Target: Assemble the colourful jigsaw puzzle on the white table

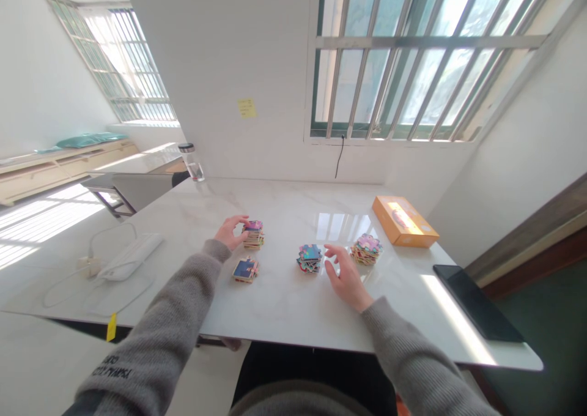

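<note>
Taking the blue-topped stack (309, 258) as our clock centre, with the wall (275, 153) at twelve, we count four stacks of puzzle pieces on one white table (284, 312). The magenta-topped stack (254, 237) stands at ten o'clock, the low navy-topped stack (246, 270) at nine, and the lilac-topped stack (367, 249) at three. We also see one orange box (406, 221) at two, one black tablet (477, 303) at four, one power strip (132, 256) at nine and one clear bottle (193, 164) at ten. Our left hand (230, 232) is at the magenta-topped stack, thumb and forefinger curved slightly apart at its nine o'clock side; we cannot tell whether they grip it. Our right hand (346, 275) is empty, fingers loosely bent and parted, near the blue-topped stack's three o'clock side, between it and the lilac-topped stack.
</note>
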`<state>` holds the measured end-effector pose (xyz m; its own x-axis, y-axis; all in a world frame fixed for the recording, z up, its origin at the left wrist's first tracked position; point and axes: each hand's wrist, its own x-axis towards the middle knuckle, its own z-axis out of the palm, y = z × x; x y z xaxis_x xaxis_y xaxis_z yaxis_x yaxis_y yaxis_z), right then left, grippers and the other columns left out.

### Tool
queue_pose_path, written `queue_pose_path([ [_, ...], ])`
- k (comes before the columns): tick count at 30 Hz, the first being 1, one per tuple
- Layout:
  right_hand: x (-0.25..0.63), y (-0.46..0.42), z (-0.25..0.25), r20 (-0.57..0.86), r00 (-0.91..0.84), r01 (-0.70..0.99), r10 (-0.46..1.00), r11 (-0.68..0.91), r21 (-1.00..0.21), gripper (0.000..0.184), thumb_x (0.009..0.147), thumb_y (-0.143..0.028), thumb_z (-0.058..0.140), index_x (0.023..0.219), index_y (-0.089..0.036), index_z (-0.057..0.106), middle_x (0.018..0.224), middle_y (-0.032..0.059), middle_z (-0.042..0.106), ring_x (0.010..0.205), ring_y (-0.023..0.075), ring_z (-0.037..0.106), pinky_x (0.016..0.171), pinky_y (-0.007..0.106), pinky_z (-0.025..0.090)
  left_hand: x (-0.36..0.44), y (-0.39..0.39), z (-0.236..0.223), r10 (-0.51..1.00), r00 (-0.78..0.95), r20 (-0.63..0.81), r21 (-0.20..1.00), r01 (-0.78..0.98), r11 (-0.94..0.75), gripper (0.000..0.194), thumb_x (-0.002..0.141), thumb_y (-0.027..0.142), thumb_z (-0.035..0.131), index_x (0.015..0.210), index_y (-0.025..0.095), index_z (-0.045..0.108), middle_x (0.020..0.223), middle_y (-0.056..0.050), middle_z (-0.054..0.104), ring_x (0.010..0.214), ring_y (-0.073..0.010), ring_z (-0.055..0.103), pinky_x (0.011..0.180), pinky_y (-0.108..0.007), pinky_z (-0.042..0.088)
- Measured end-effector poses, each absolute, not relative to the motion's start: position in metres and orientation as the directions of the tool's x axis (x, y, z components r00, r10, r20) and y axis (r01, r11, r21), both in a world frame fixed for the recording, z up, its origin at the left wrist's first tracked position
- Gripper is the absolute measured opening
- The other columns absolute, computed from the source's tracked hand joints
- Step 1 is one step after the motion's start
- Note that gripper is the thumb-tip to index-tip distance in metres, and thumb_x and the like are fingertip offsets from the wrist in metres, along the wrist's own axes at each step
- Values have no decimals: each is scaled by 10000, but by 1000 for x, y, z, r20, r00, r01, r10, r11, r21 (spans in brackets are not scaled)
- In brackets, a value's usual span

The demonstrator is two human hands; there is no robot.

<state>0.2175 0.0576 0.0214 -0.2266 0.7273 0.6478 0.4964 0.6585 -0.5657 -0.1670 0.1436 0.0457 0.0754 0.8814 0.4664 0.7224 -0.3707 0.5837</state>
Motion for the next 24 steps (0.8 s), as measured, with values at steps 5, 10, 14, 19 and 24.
queue_pose_path([
  [5,217,58,21,616,-265,498,742,652,-572,277,969,-182,470,1229,-233,551,1062,87,602,1031,242,578,917,432,512,-138,124,67,726,123,677,410,756,-510,160,796,243,579,943,261,639,1086,-109,690,1092,-305,584,948,-538,480],
  [10,217,59,19,600,-302,495,741,660,-565,278,950,-150,479,1191,-244,581,1141,95,590,1120,249,561,998,458,487,-73,96,76,689,307,656,329,706,-627,137,854,216,556,968,231,631,985,-59,688,976,-252,601,949,-479,479],
  [14,217,59,19,595,-309,505,742,658,-559,280,944,-146,480,1175,-250,597,1153,96,579,1134,250,556,1009,462,489,-26,82,64,696,392,601,334,669,-664,160,857,222,590,1011,228,633,1065,-64,673,1046,-253,592,975,-450,467],
  [19,217,59,17,574,-315,513,756,644,-567,323,922,-128,501,1206,-254,588,1165,94,557,1148,247,547,1028,460,483,-2,85,39,716,368,593,389,647,-655,253,800,205,637,1053,222,637,1151,-84,648,1102,-275,564,987,-459,459],
  [24,217,60,16,568,-326,524,756,644,-557,331,915,-124,507,1210,-251,583,1170,97,560,1148,251,550,1033,469,484,2,92,21,724,347,597,476,574,-667,231,778,157,607,995,230,641,1084,-63,664,1049,-255,574,980,-446,457],
])
